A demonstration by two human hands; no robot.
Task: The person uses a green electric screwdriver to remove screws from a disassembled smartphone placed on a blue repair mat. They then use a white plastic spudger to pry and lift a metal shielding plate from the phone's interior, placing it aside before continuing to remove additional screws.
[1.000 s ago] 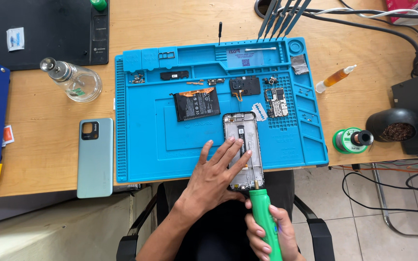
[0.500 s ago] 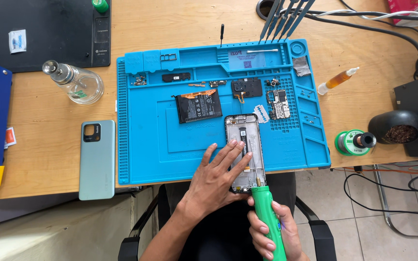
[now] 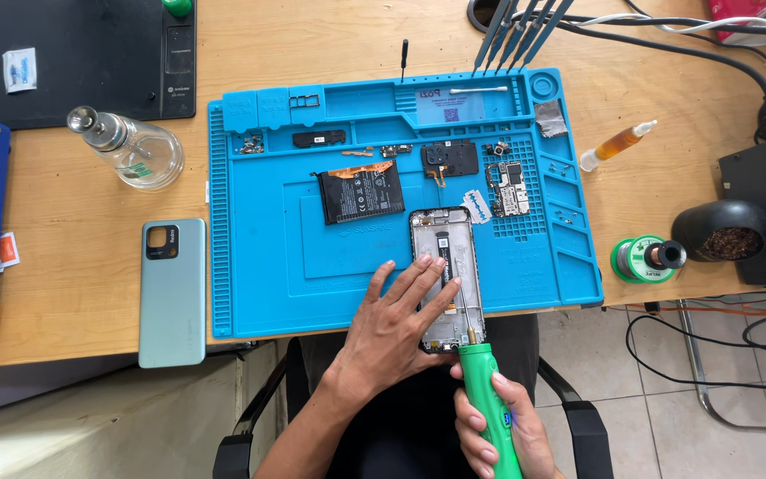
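An opened phone frame (image 3: 443,244) lies on the blue repair mat (image 3: 268,257), its lower end over the mat's front edge. My left hand (image 3: 396,319) rests flat on the frame's lower half, fingers spread, pinning it. My right hand (image 3: 498,426) grips a green electric screwdriver (image 3: 488,399), whose tip touches the frame's bottom right corner. A black phone battery (image 3: 361,193) lies on the mat above left of the frame. A camera module part (image 3: 450,160) and a small circuit board (image 3: 509,186) sit near the mat's top right.
A pale green phone back cover (image 3: 172,293) lies on the wooden desk left of the mat. A glass bottle (image 3: 130,149) stands beyond it. At right are a solder spool (image 3: 647,258), a small amber bottle (image 3: 615,146), a black tip-cleaner pot (image 3: 724,235) and cables (image 3: 667,22).
My left hand has shifted slightly on the frame. The screwdriver tip has stayed at the frame's bottom right corner, and the view has drifted a little.
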